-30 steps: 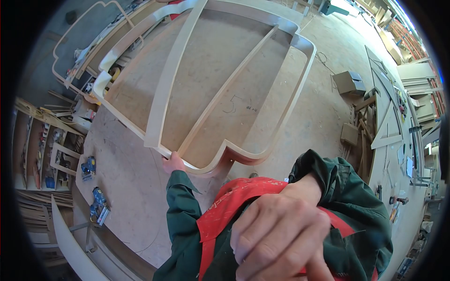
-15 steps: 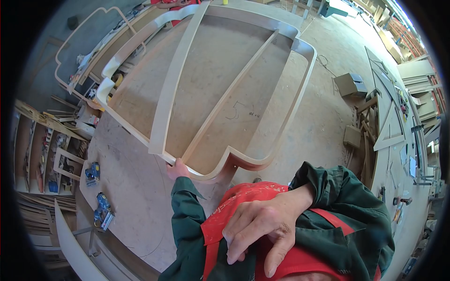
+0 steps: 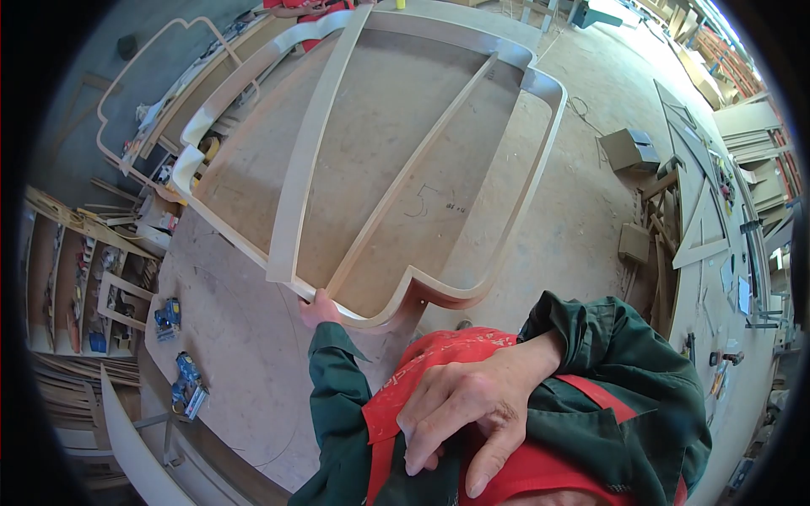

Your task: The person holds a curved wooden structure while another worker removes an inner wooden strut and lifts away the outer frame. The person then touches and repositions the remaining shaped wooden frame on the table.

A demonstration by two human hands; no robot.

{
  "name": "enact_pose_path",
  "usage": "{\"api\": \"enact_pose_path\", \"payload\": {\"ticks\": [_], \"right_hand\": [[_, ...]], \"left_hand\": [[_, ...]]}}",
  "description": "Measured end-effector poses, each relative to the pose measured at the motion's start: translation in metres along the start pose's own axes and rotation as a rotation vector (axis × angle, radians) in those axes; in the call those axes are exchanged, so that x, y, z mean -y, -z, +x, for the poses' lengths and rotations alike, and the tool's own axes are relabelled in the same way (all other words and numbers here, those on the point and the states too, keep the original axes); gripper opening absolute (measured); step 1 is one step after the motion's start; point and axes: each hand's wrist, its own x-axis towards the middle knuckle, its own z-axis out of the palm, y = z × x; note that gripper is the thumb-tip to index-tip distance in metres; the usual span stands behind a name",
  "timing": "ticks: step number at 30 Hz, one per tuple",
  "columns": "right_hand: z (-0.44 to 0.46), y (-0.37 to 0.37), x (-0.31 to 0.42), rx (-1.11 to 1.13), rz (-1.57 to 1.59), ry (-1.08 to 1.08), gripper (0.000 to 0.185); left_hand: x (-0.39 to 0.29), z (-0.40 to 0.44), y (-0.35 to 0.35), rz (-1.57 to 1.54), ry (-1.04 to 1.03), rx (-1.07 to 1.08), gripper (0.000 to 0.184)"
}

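A large wooden frame (image 3: 527,190) with curved, stepped corners spans the middle of the view. A wide board (image 3: 308,160) and a narrower slat (image 3: 413,164) run across inside it. My left hand (image 3: 321,310) grips the frame's near edge, beside the lower end of the wide board. In front of my red apron (image 3: 430,350) hangs my right hand (image 3: 472,409), thumb and fingers apart, holding nothing. It is nearest to the apron and does not touch the frame.
Two blue tools (image 3: 187,384) lie at the left, near shelves (image 3: 63,278) of supplies. At the right are a cardboard box (image 3: 629,150), wood offcuts and a long bench (image 3: 717,337). A person in red (image 3: 308,10) is at the far edge of the frame.
My right hand has lowered from close to the camera, and its fingers have spread. The far person's arms have come into view. My left hand keeps its grip on the frame.
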Motion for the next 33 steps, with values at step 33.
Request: {"api": "enact_pose_path", "payload": {"ticks": [33], "right_hand": [[0.01, 0.005, 0.003, 0.0, 0.016, -0.035, 0.046]], "left_hand": [[-0.006, -0.004, 0.0, -0.028, 0.0, -0.03, 0.056]]}}
